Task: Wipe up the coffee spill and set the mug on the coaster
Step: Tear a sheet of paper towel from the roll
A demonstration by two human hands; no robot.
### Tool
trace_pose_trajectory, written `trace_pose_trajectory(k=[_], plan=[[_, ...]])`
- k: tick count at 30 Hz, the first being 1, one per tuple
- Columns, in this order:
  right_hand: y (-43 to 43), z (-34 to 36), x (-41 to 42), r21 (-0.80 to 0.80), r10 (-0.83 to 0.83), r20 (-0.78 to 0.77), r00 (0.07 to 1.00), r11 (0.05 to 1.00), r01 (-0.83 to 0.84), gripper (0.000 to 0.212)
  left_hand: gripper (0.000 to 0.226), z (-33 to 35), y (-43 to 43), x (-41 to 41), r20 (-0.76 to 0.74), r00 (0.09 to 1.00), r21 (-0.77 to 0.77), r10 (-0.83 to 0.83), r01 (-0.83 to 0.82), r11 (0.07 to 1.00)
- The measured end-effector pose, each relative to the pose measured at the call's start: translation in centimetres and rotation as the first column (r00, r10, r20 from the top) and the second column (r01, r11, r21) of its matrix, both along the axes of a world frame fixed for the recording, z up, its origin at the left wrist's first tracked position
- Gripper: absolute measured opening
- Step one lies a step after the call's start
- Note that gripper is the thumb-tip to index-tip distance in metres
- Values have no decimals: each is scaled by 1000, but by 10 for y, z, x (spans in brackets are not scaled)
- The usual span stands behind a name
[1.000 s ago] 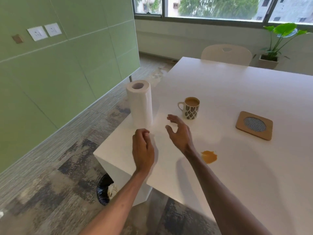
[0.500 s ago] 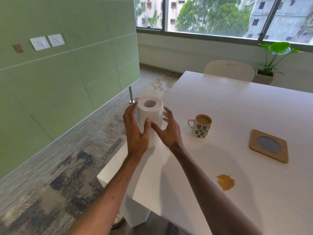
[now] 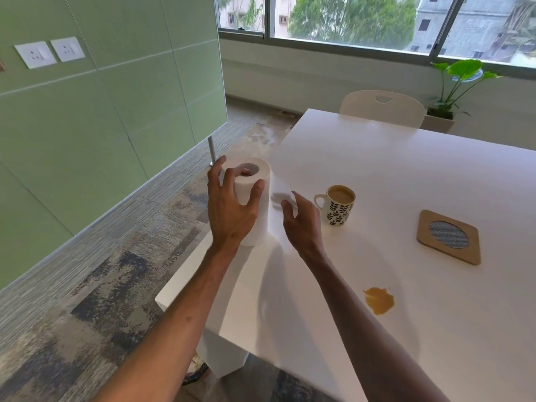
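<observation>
A white paper towel roll (image 3: 257, 181) stands upright near the left corner of the white table (image 3: 377, 158). My left hand (image 3: 230, 207) grips the roll around its top. My right hand (image 3: 301, 224) pinches the loose sheet (image 3: 280, 195) drawn out to the right of the roll. Just right of that hand stands a leaf-patterned mug (image 3: 338, 205) full of coffee. A brown coffee spill (image 3: 379, 300) lies on the table nearer to me. The square wooden coaster (image 3: 448, 236) with a mesh centre lies at the right.
The table's left edge and corner sit just under the roll, with patterned carpet below. A cream chair (image 3: 383, 107) stands at the far side, a potted plant (image 3: 452, 91) behind it. A green partition wall (image 3: 101, 97) runs along the left.
My left hand has closed around the top of the roll, and my right hand has taken the loose sheet and pulled it out to the right. The view moved closer.
</observation>
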State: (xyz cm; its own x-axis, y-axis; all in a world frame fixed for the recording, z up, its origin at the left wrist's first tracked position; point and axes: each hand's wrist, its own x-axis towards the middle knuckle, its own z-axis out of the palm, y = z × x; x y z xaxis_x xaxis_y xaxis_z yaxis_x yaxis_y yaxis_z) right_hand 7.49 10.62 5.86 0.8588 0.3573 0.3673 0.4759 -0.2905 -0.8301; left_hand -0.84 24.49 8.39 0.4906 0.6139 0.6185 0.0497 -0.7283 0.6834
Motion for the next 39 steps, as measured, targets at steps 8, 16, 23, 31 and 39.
trace_pose_trajectory(k=[8,16,23,31,39], plan=[[-48,5,-1,111,52,-203,978,993,-30,30,30,14,-9,-7,55,998,42,38,-41,998],[-84,3,5,264,106,-416,903,965,8,26,33,30,-2,-3,-129,991,-80,47,-58,995],[-96,11,9,270,109,-418,902,963,9,30,49,56,24,3,-351,922,-206,-160,90,974],[-90,41,12,191,43,-117,992,981,-20,44,38,68,28,19,-450,884,-111,-126,85,990],[-76,66,17,-141,-56,119,991,987,72,59,43,80,29,32,-537,820,-57,-199,200,978]])
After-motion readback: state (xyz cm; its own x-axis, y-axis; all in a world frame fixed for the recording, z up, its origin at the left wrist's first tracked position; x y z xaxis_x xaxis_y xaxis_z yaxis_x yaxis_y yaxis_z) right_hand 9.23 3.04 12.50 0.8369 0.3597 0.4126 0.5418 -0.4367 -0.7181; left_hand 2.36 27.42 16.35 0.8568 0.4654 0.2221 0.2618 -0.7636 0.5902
